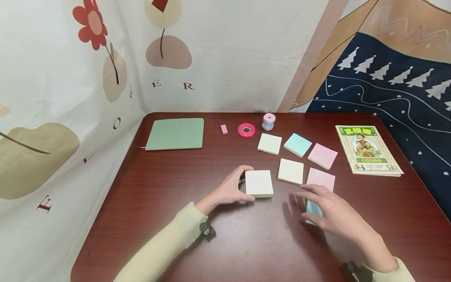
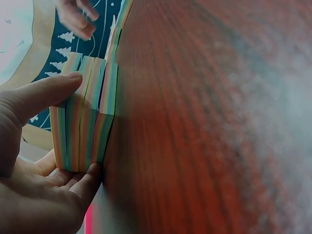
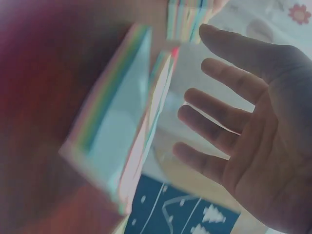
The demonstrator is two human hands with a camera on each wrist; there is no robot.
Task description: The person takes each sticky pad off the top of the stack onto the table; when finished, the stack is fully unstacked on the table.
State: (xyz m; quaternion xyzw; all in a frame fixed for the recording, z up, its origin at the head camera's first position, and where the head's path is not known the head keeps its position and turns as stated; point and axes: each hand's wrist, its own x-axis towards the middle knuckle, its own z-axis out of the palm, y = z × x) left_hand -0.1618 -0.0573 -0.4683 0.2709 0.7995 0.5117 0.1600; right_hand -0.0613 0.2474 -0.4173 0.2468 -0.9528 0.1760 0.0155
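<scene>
My left hand (image 1: 230, 188) grips a stack of sticky note pads (image 1: 258, 183) by its sides, thumb on the near side and fingers on the far side. In the left wrist view the stack (image 2: 87, 112) shows several pads with striped, multicoloured edges, a little unevenly aligned. The top sheet is cream. My right hand (image 1: 332, 211) hovers over a light blue pad (image 1: 314, 209), fingers spread and holding nothing; it partly hides that pad. Just beyond lies a pink pad (image 1: 321, 178), and a cream pad (image 1: 290, 171) sits between the stack and the pink one.
Farther back are cream (image 1: 269, 143), blue (image 1: 297, 145) and pink pads (image 1: 322, 156). Along the rear stand a green notebook (image 1: 175, 134), a pink eraser-like block (image 1: 224, 129), a pink tape roll (image 1: 246, 130) and a pink-and-blue spool-shaped item (image 1: 268, 122). An illustrated booklet (image 1: 368, 150) lies right.
</scene>
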